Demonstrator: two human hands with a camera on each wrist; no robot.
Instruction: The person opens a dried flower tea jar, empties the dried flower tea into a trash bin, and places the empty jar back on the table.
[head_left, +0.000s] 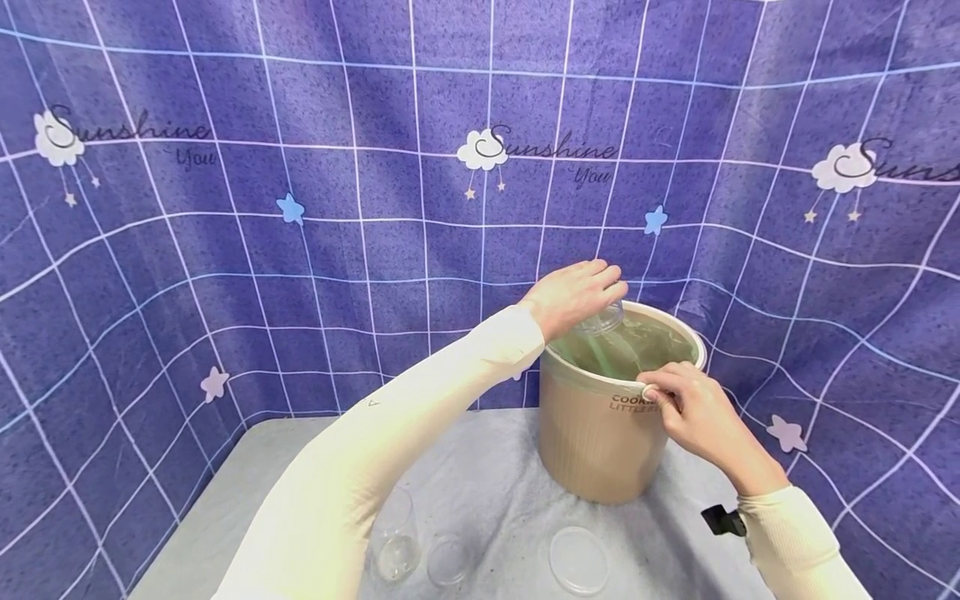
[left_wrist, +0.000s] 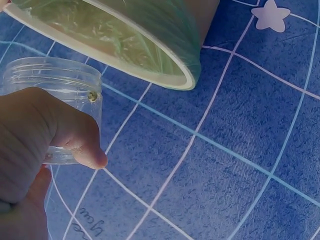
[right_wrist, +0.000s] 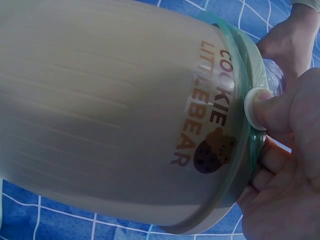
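A beige bin [head_left: 600, 450], printed with "COOKIE LITTLEBEAR" and a bear cookie, stands at the right of the table. A thin green plastic bag [head_left: 652, 342] lines it and folds over the rim. Over the bin's mouth my left hand [head_left: 573, 296] grips a clear jar [head_left: 606, 320], tipped toward the inside. A small dark bit clings near the jar's mouth in the left wrist view. My right hand [head_left: 693, 417] pinches the near rim, its thumb on a round white tab [right_wrist: 254, 110] and its fingers under the rim.
On the grey-covered table [head_left: 480, 467] a clear glass [head_left: 397, 550] stands near the front, partly behind my left sleeve. Two clear round discs, a smaller disc [head_left: 447, 560] and a larger disc [head_left: 579, 560], lie nearby. A blue gridded curtain [head_left: 390, 250] encloses the table.
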